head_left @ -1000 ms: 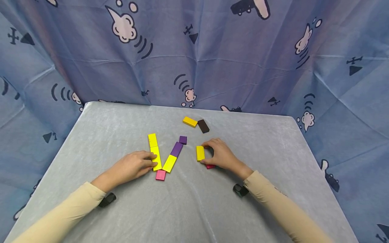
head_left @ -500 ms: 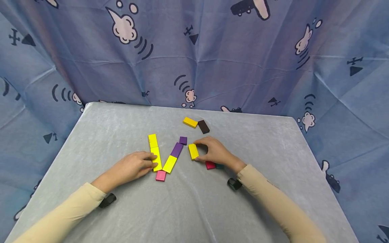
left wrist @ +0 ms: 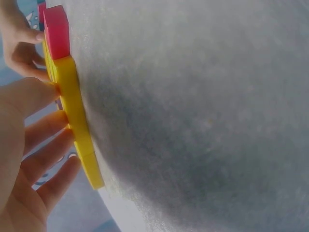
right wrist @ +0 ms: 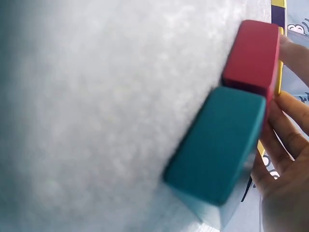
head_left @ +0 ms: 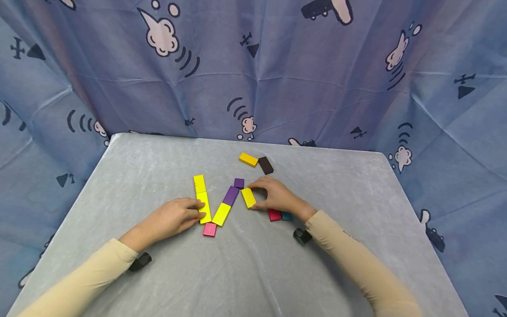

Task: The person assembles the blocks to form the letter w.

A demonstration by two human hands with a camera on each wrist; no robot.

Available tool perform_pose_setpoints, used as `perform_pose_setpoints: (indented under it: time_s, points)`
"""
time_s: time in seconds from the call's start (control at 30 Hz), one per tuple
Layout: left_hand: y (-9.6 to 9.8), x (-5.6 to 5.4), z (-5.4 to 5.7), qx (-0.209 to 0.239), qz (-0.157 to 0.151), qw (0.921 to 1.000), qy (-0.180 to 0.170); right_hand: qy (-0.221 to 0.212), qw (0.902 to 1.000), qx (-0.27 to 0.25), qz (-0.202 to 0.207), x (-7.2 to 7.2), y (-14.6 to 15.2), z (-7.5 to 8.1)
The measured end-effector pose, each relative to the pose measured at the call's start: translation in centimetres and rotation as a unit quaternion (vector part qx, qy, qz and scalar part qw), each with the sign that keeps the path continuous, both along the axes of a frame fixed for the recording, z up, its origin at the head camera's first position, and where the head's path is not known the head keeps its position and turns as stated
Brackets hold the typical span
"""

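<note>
My right hand (head_left: 281, 197) pinches a yellow block (head_left: 248, 198) between thumb and finger, just right of a slanted row. That row has a small purple block (head_left: 239, 183), a longer purple block (head_left: 230, 196) and a yellow block (head_left: 221, 215). On the left side of this V shape, my left hand (head_left: 174, 214) rests its fingertips on a long yellow block (head_left: 205, 200), a shorter yellow one (head_left: 199, 183) beyond it. A pink block (head_left: 210, 230) lies at the V's point. In the left wrist view, the fingers (left wrist: 50, 140) lie loosely against the yellow blocks.
Under the right wrist lie a red block (head_left: 274, 215) and a teal block (right wrist: 217, 145), side by side. Farther back are a yellow-orange block (head_left: 248, 159) and a dark brown block (head_left: 266, 165). A patterned blue curtain (head_left: 222, 57) hangs behind the grey-covered table (head_left: 158, 286).
My right hand has carried the yellow block leftward, close to the purple blocks, uncovering more of the red and teal blocks. The left hand has stayed in place.
</note>
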State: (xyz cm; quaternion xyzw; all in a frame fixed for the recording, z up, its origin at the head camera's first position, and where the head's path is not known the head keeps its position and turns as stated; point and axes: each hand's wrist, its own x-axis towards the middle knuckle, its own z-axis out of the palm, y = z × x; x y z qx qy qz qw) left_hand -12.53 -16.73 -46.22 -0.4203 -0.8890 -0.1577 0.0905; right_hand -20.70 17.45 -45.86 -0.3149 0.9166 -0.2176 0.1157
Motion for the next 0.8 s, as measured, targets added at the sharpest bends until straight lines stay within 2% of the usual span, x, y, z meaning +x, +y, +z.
perform_pose_setpoints:
  time_s: [0.57,0.8]
  points:
    - [-0.01,0.02,-0.05,0.005,-0.002,1.0000,0.002,-0.022,0.9996,-0.017,0.004,-0.38,0.12,-0.56]
    - [0.00,0.01,-0.02,0.006,-0.004,1.0000,0.005,-0.018,0.9996,-0.023,0.001,-0.38,0.04,-0.67]
